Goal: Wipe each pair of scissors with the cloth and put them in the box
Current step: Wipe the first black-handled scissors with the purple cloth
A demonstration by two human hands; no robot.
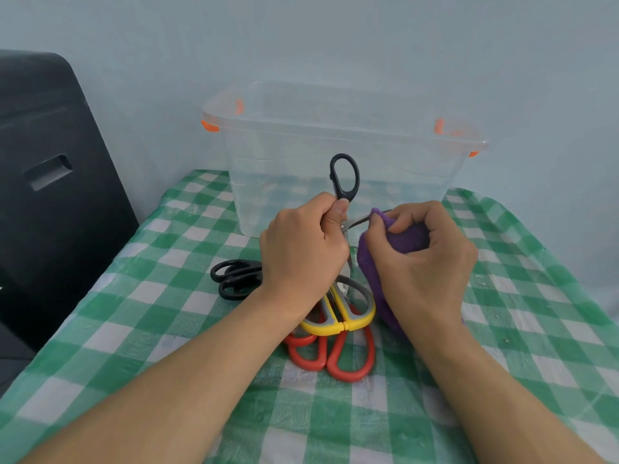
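Standing at the back of the counter point(536, 329), against the wall, the clear box point(335, 155) looks empty, so by my reading no scissors are in it yet. Its walls are light and see-through; a careless drop from above could nudge it or make a pair bounce off the rim.

Next in size, the cloth point(385, 272) is bunched in the right hand point(425, 259), which is clenched around it, with a fold pinched over one blade. Part of the cloth hangs down to the counter, just beside the loose pairs; dragging it could sweep them along.

On the counter under the forearms lie three more pairs: red scissors point(351, 360) at the bottom, yellow scissors point(355, 318) overlapping them, and black scissors point(234, 277) to the left, apart from the pile. A wrist lowered without looking could knock the stacked pairs askew.

Smallest is the black-handled pair point(345, 177) in the left hand point(301, 249), which grips it near the pivot, one loop sticking up. The blades are spread: one runs into the cloth, the other points down beside the palm. That is the main risk, as I judge it. If the cloth is thin at the pinch, a stroke along the edge could cut the fingers, and squeezing the handles could close the blades on the cloth or skin.
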